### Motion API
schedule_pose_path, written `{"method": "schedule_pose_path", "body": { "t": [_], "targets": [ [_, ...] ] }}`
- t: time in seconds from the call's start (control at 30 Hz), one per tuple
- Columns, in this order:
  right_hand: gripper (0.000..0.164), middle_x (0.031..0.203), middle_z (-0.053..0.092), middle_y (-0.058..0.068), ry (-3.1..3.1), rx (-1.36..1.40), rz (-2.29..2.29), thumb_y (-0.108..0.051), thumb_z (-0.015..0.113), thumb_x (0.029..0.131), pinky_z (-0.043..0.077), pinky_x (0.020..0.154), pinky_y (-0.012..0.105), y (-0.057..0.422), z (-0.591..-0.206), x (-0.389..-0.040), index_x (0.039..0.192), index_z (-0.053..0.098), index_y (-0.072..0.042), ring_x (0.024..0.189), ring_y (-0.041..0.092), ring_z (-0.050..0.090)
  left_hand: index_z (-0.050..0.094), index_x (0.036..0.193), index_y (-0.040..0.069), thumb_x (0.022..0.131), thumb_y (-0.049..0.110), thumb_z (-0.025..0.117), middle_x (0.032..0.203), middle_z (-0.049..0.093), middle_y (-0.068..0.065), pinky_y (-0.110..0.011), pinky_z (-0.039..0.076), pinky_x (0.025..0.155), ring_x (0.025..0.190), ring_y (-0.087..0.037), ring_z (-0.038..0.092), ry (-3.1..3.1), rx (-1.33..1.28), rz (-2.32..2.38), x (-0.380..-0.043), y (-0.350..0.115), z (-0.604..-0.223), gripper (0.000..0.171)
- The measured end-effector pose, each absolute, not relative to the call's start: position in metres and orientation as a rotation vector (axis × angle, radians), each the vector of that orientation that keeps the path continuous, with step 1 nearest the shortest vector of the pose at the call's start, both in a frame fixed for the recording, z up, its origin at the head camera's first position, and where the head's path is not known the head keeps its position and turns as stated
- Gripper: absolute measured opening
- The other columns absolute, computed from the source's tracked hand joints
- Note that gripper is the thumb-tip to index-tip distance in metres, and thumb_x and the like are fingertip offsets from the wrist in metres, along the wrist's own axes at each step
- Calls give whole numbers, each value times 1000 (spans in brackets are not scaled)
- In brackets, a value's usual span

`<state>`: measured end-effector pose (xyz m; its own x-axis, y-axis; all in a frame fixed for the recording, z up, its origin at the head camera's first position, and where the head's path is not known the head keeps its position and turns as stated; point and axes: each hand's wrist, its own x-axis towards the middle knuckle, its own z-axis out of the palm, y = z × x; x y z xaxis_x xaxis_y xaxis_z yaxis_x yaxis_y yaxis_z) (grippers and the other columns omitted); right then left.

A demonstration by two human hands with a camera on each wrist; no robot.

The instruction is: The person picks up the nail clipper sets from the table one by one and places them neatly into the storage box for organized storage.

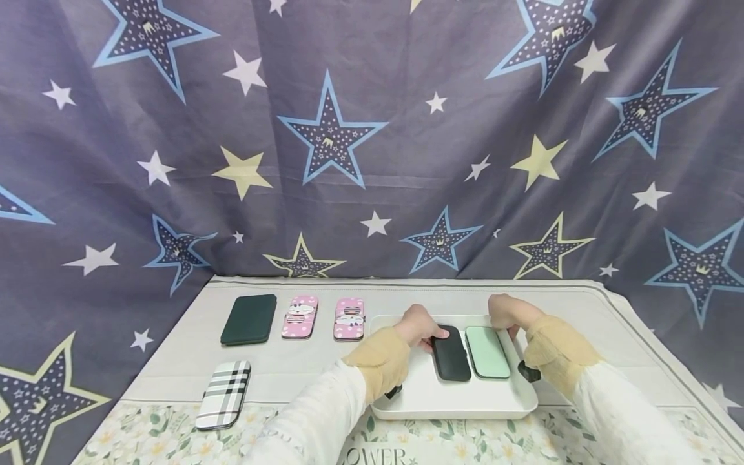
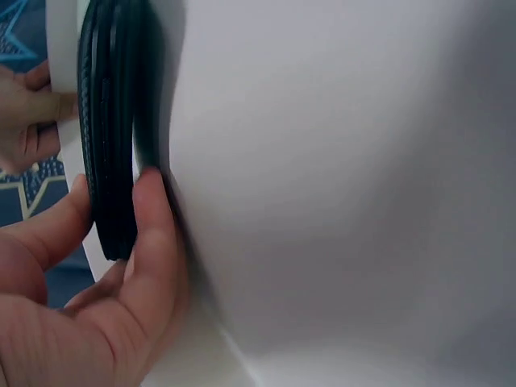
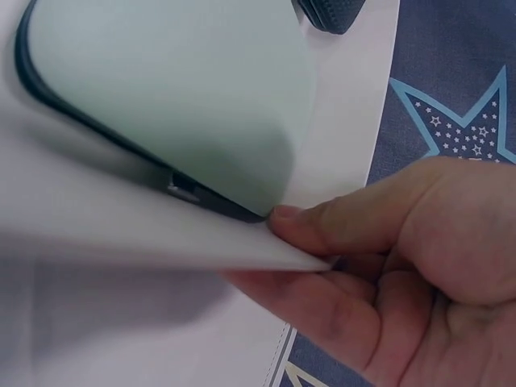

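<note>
My left hand (image 1: 420, 324) pinches the upper end of a slim black case (image 1: 452, 355) inside a white tray (image 1: 456, 412). In the left wrist view, thumb and fingers sit on either side of the dark case (image 2: 109, 153), which shows its ridged edge. Beside it in the tray lies a mint-green case (image 1: 488, 354) with a dark edge. At the tray's far right corner, my right hand (image 1: 510, 311) grips the wall between thumb and fingers. The right wrist view shows its thumb right at the corner of the mint-green case (image 3: 177, 89), which has a small metal clasp.
Left of the tray lie a dark green case (image 1: 248, 320), two pink cat-patterned cases (image 1: 299, 317) and, nearer, a plaid case (image 1: 223, 395). The table has a floral cloth (image 1: 157, 426) along its front. A star-patterned curtain (image 1: 372, 161) hangs behind.
</note>
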<state>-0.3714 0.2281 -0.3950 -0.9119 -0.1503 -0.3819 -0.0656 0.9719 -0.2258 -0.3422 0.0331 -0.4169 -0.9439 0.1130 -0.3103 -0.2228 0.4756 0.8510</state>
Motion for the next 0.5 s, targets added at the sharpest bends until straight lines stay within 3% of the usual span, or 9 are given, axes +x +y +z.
{"method": "schedule_pose_path", "body": {
  "t": [0.1, 0.2, 0.37, 0.5],
  "targets": [
    [16, 68, 61, 15, 2712, -155, -287, 9, 53, 83, 55, 49, 26, 228, -396, -371, 97, 58, 15, 51, 20, 65, 57, 85, -6, 70, 18, 85, 59, 64, -17, -26, 55, 49, 57, -27, 69, 2674, -19, 1181, -341, 36, -415, 39],
    [17, 69, 61, 15, 2709, -155, -292, 9, 52, 84, 55, 49, 26, 228, -396, -371, 98, 58, 15, 51, 20, 65, 60, 88, -7, 67, 30, 86, 65, 64, -17, -19, 49, 44, 50, -21, 67, 2875, 65, 904, -340, 38, -413, 50],
    [17, 69, 61, 16, 2709, -153, -305, 10, 52, 83, 55, 49, 26, 229, -396, -372, 98, 57, 16, 51, 20, 65, 63, 92, -5, 64, 36, 87, 84, 66, -18, -18, 49, 52, 45, -14, 59, 2993, 139, 729, -340, 40, -412, 55],
    [15, 68, 60, 16, 2717, -158, -285, 10, 51, 83, 55, 48, 27, 229, -396, -372, 96, 58, 15, 50, 20, 65, 65, 89, -2, 61, 34, 89, 85, 68, -13, -23, 54, 66, 65, -19, 63, 3048, 196, 667, -340, 41, -411, 51]
  ]
}}
